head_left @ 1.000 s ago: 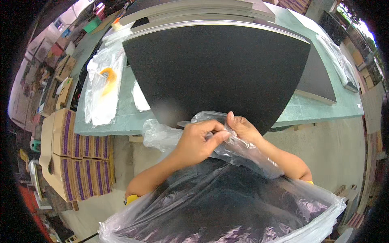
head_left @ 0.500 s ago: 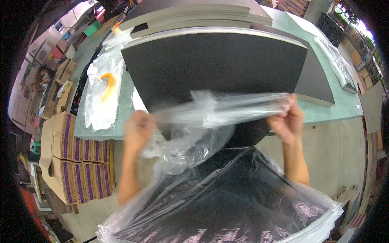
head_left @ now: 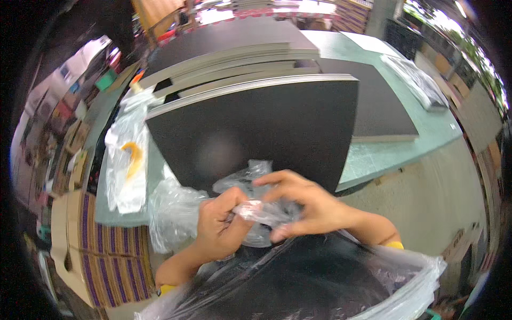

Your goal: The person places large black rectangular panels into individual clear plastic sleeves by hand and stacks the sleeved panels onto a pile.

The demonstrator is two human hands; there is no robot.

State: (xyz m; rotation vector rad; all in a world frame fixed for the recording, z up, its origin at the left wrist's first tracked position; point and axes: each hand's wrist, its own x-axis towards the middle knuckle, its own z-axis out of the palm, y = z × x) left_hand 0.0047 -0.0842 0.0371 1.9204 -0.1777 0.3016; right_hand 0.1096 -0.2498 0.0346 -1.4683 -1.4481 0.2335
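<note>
Both hands [head_left: 266, 213] back together, clear bag [head_left: 186, 213] bunched.

Clear plastic bag [head_left: 176, 213], black panel [head_left: 266, 133], pale green surface [head_left: 394, 154], cartons [head_left: 101, 250] tan with purple stripes, orange piece [head_left: 133, 157] in clear wrap.

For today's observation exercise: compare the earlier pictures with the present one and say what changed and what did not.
Half a second ago the hands were spread wide, stretching the clear plastic bag. Now the left hand and right hand have come together at the middle, pinching it bunched. The black panel on the green table stayed put.
</note>
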